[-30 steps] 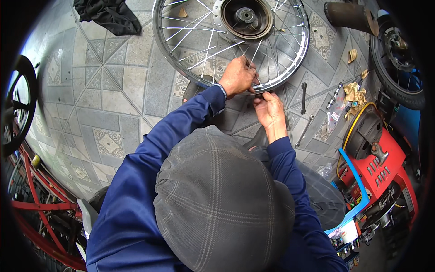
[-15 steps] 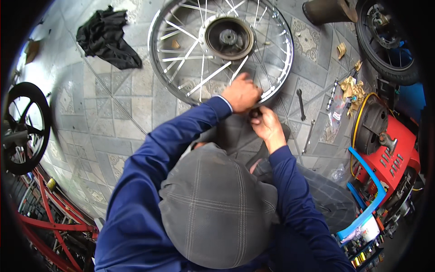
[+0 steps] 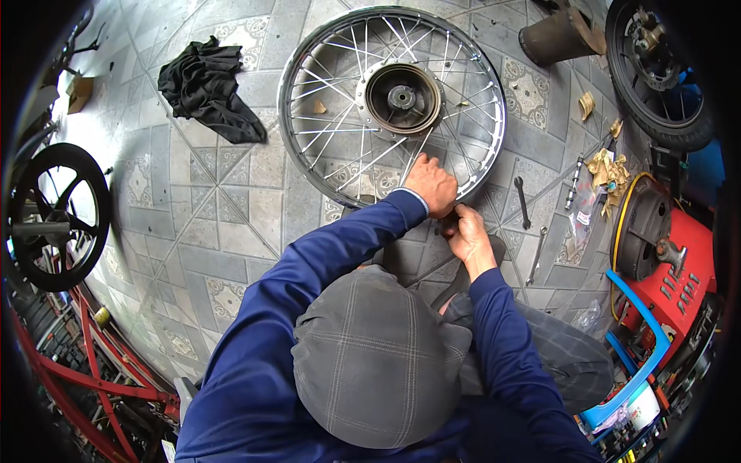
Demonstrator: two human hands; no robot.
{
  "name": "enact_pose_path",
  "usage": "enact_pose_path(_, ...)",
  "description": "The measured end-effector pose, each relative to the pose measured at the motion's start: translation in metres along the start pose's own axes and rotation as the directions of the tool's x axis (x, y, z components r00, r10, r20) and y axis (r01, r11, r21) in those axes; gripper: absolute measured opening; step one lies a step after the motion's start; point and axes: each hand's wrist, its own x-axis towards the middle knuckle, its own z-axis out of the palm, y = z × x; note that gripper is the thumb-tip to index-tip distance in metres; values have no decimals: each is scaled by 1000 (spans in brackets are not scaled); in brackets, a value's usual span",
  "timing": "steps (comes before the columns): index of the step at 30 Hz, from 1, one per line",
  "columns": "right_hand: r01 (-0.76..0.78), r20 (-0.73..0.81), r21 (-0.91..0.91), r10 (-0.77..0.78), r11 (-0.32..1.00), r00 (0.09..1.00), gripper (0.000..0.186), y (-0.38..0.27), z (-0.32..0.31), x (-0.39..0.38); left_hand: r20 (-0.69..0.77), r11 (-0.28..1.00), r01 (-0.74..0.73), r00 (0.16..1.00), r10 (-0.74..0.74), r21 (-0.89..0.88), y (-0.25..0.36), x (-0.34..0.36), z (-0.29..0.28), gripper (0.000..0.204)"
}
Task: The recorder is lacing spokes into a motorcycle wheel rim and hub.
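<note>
A spoked motorcycle wheel [image 3: 494, 166] lies on the tiled floor, with a chrome rim, thin silver spokes and a dark round hub [image 3: 404, 98] at its middle. My left hand [image 3: 432, 187] is closed over the near part of the rim, knuckles up, its fingers reaching in among the spokes. Its palm side is hidden. Just outside the rim's near edge, my right hand [image 3: 469, 235] is closed in a pinch close below the left. Whatever sits between its fingers is too small and shaded to name.
Right of the wheel lie an open-end wrench [image 3: 522, 204] and a thinner wrench [image 3: 536, 256]. Crumpled brown paper [image 3: 607, 168] is beyond them, near a red machine [image 3: 687, 266]. A black cloth [image 3: 210, 89] lies left. Other wheels stand at both sides; a rusty metal cylinder [image 3: 557, 37] is far right.
The whole view has shifted, so the wheel, cloth and tools all appear lower and mostly farther right. Both hands stay at the rim's near edge, close together.
</note>
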Motion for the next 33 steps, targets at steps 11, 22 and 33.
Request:
enact_pose_path(11, -43, -127, 31, 46, 999, 991, 11, -3, 18, -2, 3, 1000, -19, 1000, 19, 11, 0, -1, 4, 23)
enact_pose_path(22, 14, 18, -297, -9, 955, 1000, 22, -32, 24, -25, -35, 992, -127, 991, 127, 17, -7, -3, 2, 27)
enact_pose_path(33, 41, -5, -554, -52, 832, 999, 33, -38, 34, -25, -112, 988, -151, 982, 155, 37, -10, -4, 5, 29)
